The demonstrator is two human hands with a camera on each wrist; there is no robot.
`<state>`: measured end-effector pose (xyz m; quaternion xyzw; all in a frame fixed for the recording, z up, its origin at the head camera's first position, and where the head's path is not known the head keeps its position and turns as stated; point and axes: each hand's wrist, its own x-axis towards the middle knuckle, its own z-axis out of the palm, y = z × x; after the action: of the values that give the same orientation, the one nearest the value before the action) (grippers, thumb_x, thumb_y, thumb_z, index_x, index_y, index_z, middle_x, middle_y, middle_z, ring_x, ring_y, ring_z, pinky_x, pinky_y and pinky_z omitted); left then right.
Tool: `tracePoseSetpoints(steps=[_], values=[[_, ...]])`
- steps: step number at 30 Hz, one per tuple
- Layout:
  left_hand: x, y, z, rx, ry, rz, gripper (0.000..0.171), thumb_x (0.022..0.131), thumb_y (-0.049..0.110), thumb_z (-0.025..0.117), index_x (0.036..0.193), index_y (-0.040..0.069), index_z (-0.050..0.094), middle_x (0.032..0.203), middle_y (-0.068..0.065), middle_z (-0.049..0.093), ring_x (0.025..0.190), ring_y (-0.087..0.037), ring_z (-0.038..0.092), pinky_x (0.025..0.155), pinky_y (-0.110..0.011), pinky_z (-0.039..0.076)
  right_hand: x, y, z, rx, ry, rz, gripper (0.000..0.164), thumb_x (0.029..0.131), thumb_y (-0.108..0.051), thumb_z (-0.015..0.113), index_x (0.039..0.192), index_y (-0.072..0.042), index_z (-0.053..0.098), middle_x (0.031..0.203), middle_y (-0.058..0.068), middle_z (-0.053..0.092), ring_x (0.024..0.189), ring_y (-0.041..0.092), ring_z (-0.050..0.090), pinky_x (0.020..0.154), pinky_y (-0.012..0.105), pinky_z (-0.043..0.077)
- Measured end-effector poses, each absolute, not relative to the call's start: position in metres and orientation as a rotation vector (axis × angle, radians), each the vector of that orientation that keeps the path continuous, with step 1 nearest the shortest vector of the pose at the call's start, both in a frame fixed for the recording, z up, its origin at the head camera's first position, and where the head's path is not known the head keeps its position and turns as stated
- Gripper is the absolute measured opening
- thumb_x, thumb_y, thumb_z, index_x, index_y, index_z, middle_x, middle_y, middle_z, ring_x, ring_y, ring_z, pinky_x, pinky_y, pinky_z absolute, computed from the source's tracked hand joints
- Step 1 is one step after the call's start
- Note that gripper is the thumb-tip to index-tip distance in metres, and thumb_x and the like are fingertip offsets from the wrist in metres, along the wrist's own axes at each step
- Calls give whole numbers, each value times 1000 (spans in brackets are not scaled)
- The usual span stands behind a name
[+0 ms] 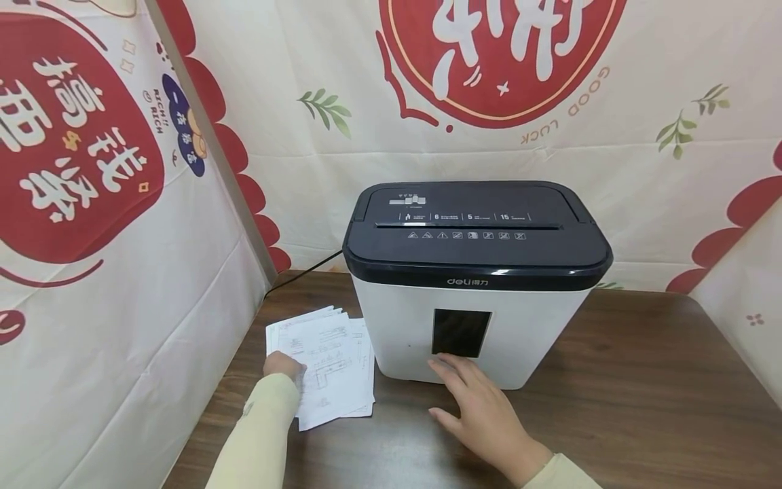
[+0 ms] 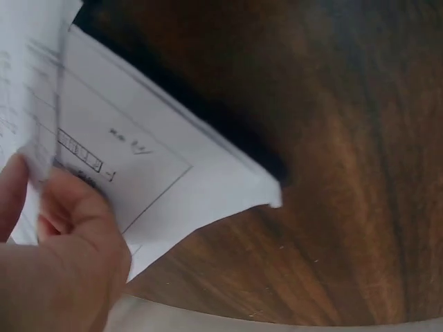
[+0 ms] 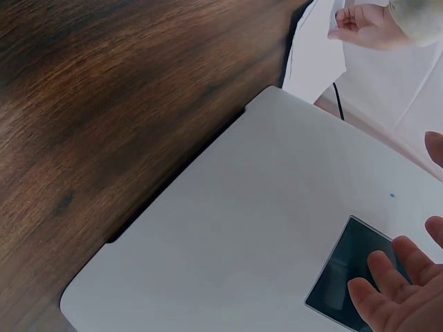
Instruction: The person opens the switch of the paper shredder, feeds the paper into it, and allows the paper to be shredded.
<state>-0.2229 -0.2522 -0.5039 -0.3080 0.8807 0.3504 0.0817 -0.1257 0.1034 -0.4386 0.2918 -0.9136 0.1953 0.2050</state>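
On the left of the table lies a stack of printed paper sheets (image 1: 332, 380) with line drawings. My left hand (image 1: 283, 367) pinches the left edge of the top sheet. In the left wrist view the thumb and fingers of that hand (image 2: 76, 235) grip a lifted paper edge, with another drawn sheet (image 2: 159, 180) beneath. A white paper shredder (image 1: 397, 326) with a dark top stands upright beside the stack. My right hand (image 1: 482, 414) is before its dark window (image 1: 461, 333), fingers spread and holding nothing; whether the fingertips touch the shredder I cannot tell.
The shredder's feed slot (image 1: 470, 226) runs across its top, behind a row of warning icons. A black cord (image 1: 302, 274) leads from its left side to the back. Printed cloth (image 1: 293, 170) hangs behind and along both sides of the wooden table (image 1: 660, 380).
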Motion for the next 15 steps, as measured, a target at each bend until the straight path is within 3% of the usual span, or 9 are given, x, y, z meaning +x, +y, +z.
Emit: tracePoseSetpoints(steps=[7,15], values=[[-217,-260,-504,-759,2671,991,33,87,17,69,99,-12,59,88,-20,61,83,-28,59,80,-38,50,-125,105,-439,814,-2517,535,76,67,-30,88,133,-11,55,129,6,56,115,22,56,89,39,52],[-203,-262,-495,-836,2536,1376,18,89,11,65,89,-1,52,75,-8,49,71,-19,47,66,-30,39,-122,107,-436,792,-2569,543,74,71,-31,86,135,-11,54,131,6,55,118,23,54,92,40,50]])
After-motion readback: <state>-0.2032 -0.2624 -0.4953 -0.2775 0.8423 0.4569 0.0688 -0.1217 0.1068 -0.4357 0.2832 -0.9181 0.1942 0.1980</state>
